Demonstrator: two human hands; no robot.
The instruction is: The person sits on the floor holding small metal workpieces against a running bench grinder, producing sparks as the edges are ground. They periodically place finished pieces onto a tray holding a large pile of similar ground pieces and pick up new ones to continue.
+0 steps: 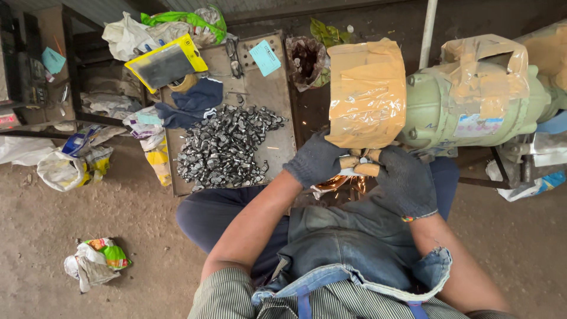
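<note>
A metal tray (277, 139) carries a heap of small dark metal parts (227, 145), a navy cloth (195, 100) and a blue card (264, 57). A yellow-edged pouch (165, 64) overlaps its corner. Crumpled wrappers (95, 263) lie on the dirt floor (47, 230).

I have two gloved hands at work, my left hand (316, 160) and my right hand (406, 180), pinching one small metal piece (357, 168) between them. Directly above my grip sits one green grinder motor (466, 106) with two tape-wrapped cardboard guards, one just above my fingers (366, 91) and one further to the right (493, 65). To the left of my grip lies one metal tray (277, 118) carrying one heap of small dark metal parts (224, 145), too many to count. Beyond that heap I count one blue cloth (198, 100), one yellow-framed packet (165, 62) and one light blue card (264, 57). Far left and below my grip is one crumpled wrapper (97, 260) on the ground.
</note>
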